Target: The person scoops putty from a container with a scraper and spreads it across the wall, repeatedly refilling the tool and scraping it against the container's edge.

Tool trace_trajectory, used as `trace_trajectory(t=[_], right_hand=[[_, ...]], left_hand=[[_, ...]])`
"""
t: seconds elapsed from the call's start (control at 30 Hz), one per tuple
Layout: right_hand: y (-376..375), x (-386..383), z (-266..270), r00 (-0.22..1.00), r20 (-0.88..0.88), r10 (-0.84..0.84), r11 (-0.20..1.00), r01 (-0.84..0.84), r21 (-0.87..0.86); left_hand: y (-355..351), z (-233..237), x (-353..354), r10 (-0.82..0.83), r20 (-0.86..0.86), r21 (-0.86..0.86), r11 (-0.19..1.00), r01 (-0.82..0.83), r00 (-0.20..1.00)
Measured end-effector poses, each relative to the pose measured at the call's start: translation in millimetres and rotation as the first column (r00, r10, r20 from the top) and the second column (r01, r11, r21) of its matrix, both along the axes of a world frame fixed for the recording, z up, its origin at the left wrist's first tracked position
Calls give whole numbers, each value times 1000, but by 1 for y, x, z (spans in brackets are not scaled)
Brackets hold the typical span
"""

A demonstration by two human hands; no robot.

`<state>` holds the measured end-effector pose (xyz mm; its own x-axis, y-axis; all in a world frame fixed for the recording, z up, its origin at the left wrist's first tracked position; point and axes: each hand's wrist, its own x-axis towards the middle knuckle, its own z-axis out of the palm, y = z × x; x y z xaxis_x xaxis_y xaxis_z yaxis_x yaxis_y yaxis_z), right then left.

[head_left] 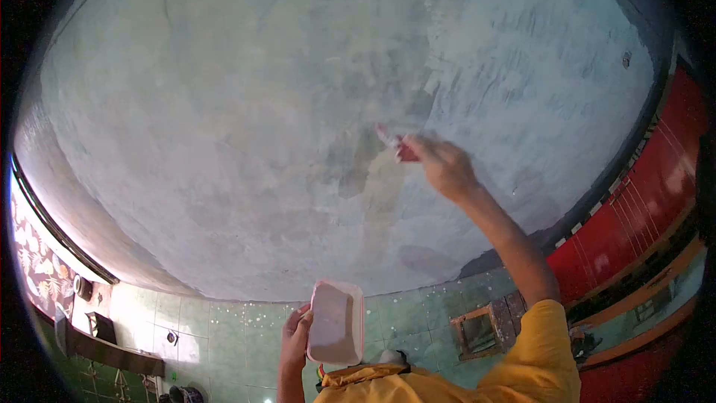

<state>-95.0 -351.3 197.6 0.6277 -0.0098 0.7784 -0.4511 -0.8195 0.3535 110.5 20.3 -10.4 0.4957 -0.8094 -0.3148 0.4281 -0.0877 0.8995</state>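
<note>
My right hand (pixel 441 164) is raised against a grey, patchy plastered wall (pixel 298 89). It grips a small red-handled scraper (pixel 397 146) whose pale blade touches the wall, beside a fresh lighter streak of filler (pixel 384 194) running downward. Lower down, my left hand (pixel 295 339) holds a pinkish rectangular tub (pixel 335 322) of pale paste by its left edge, tilted upright toward me. Yellow sleeves cover my upper arms.
Green floor tiles (pixel 224 321) speckled with white spots lie below the wall. A small wooden stool (pixel 477 328) stands at lower right. A red panel (pixel 656 179) borders the wall on the right, a patterned curtain (pixel 37 254) on the left.
</note>
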Motion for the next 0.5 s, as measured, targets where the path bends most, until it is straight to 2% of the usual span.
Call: trace_trajectory(t=[0.03,0.07,0.1,0.13,0.23,0.27,0.33,0.4,0.5], right_hand=[[-1,-4,17,998,57,3,1000,-3,12],[5,-5,56,984,172,42,994,-59,97],[-3,-10,84,977,210,-36,996,17,93],[-14,-18,110,967,224,-125,991,134,-24],[-54,-8,121,974,198,-111,966,153,-210],[-58,-6,99,973,177,-149,960,186,-210],[-55,-8,40,985,83,-148,988,152,-39],[-41,-15,-29,978,13,-206,978,206,-23],[-8,-29,-37,995,42,-89,996,88,32]], left_hand=[[1,1,1,-4,16,4,1000,4,1000],[0,2,1,-7,30,9,1000,6,1000],[0,3,2,-10,21,31,999,9,1000],[-1,5,2,-13,11,54,998,12,1000],[-6,0,2,-18,0,24,1000,18,1000],[-8,-3,2,-19,-1,0,1000,19,1000],[-10,-4,2,-7,-28,-1,1000,7,1000],[-10,-4,3,-7,-31,4,1000,7,999],[-9,-3,2,-27,-7,17,999,27,1000]])
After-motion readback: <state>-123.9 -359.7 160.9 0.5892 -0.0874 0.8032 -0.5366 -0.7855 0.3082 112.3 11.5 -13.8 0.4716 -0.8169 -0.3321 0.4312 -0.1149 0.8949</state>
